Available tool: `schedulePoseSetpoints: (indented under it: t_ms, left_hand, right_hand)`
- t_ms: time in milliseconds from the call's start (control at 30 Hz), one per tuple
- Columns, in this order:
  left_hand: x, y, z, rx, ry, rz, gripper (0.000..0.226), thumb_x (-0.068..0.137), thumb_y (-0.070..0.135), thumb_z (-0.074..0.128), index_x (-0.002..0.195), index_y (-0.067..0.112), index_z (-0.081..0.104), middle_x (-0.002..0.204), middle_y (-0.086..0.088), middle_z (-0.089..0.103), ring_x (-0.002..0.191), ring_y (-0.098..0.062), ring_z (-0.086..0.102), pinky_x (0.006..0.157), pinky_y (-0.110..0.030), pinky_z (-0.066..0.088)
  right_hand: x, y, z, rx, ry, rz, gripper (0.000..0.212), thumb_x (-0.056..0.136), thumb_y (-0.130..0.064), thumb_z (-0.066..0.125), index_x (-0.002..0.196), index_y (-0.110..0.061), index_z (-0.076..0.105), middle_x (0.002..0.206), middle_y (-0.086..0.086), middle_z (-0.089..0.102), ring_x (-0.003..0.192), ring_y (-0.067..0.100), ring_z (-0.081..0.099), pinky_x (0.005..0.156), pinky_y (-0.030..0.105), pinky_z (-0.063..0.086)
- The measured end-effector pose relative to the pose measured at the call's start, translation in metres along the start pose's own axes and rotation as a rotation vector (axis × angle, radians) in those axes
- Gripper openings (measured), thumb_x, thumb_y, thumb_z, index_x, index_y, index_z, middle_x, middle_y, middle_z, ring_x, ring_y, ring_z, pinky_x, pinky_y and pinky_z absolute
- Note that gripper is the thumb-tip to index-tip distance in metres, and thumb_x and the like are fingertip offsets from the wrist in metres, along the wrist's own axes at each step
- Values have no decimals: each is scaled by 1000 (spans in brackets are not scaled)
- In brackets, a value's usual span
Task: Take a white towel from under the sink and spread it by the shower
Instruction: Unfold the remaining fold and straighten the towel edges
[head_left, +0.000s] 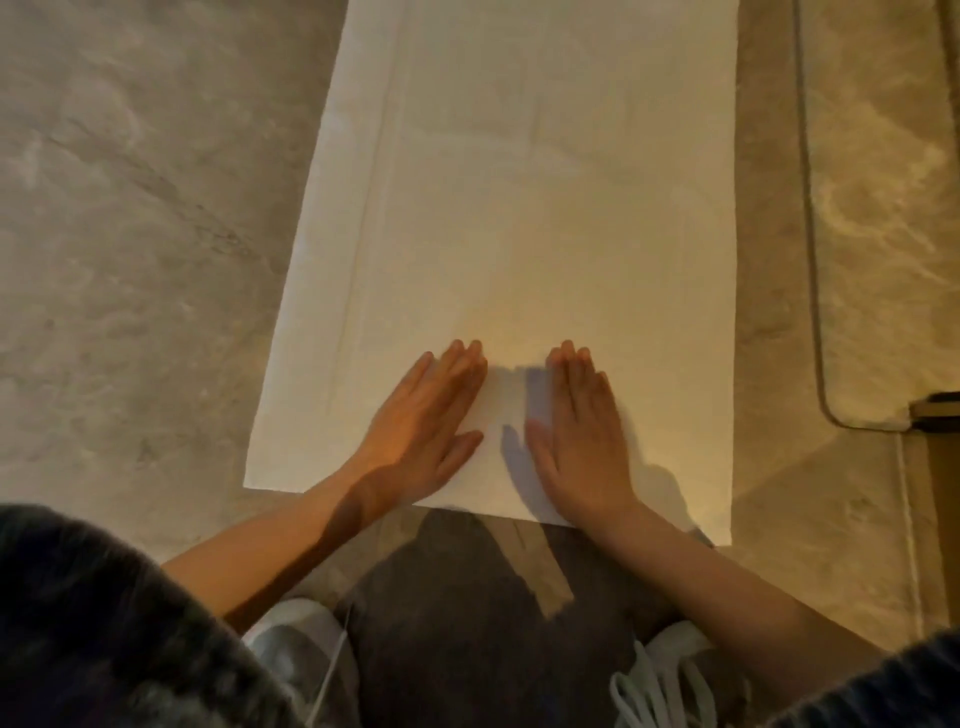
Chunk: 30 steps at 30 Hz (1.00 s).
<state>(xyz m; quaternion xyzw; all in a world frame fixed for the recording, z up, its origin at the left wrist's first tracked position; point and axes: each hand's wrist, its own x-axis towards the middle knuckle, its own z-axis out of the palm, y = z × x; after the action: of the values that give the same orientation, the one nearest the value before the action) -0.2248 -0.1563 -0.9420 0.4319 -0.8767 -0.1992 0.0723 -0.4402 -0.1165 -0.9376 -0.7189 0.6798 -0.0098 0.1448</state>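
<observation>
A white towel (519, 208) lies spread flat on the marble floor, reaching from my knees to the top of the view. My left hand (426, 426) rests palm down on the towel near its front edge, fingers straight and together. My right hand (582, 431) lies flat beside it, a small gap apart, fingers also straight. Both hands press on the cloth and hold nothing.
Grey-beige marble floor (130, 234) lies on both sides of the towel. A curved raised edge (810, 260) runs along the right, ending at a dark fitting (935, 413). My knees and white shoes (660, 675) are at the bottom.
</observation>
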Motion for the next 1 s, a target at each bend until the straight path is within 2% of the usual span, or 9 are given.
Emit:
schedulePoseSetpoints:
  t_ms: [100,167,300,400,467,633,733,1000]
  left_hand:
    - [18,20,14,37,-56,95,62,102,43,7,152,6,9,160,-13,10,149,-28,13,119,-51,22]
    - [16,13,18,52,-78,96,63,102,41,10,151,3,14,160,-16,12,148,-30,15,119,-50,22]
    - [-14,-23,6,33,-63,-46,67,102,49,24,155,10,13,163,-10,11,151,-22,8,123,-38,5]
    - [-47,-57,-6,108,-47,-108,71,101,50,31,155,8,14,163,-10,9,150,-24,10,123,-42,10]
    - [-61,-70,-11,138,-51,-170,73,100,53,28,155,8,12,164,-10,8,150,-25,10,122,-44,11]
    - [-72,-78,-13,148,-25,-269,74,99,53,24,155,7,11,163,-11,9,150,-25,10,122,-42,10]
    - [-75,-80,-13,149,0,-351,73,99,53,22,156,9,6,164,-11,2,151,-26,4,122,-41,3]
    - [-74,-72,-18,171,-25,-359,71,100,52,21,156,10,4,164,-10,2,151,-24,0,122,-39,-2]
  right_hand:
    - [11,-31,15,-48,-41,-82,67,102,-50,19,155,-15,2,163,4,-1,151,18,-3,121,33,-11]
    - [12,-22,18,-34,-62,-102,67,101,-50,19,156,-15,3,163,4,0,151,16,-2,122,34,-5]
    - [-4,25,11,17,-35,-66,68,100,-44,28,156,-14,7,164,5,7,151,17,2,123,39,6]
    - [-26,62,3,72,-6,20,67,100,-46,27,157,-18,5,165,2,5,151,18,4,123,36,1]
    - [-40,79,3,103,3,92,68,100,-49,25,157,-19,3,165,1,2,151,18,1,122,33,-3]
    - [-64,102,6,170,113,263,71,97,-47,29,156,-12,11,163,11,12,151,25,7,121,48,14]
    - [-67,105,5,173,144,267,71,97,-47,29,155,-9,13,162,14,15,151,26,9,120,49,16]
    - [-62,96,0,138,95,256,68,98,-46,27,156,-12,12,163,11,11,151,23,3,121,50,12]
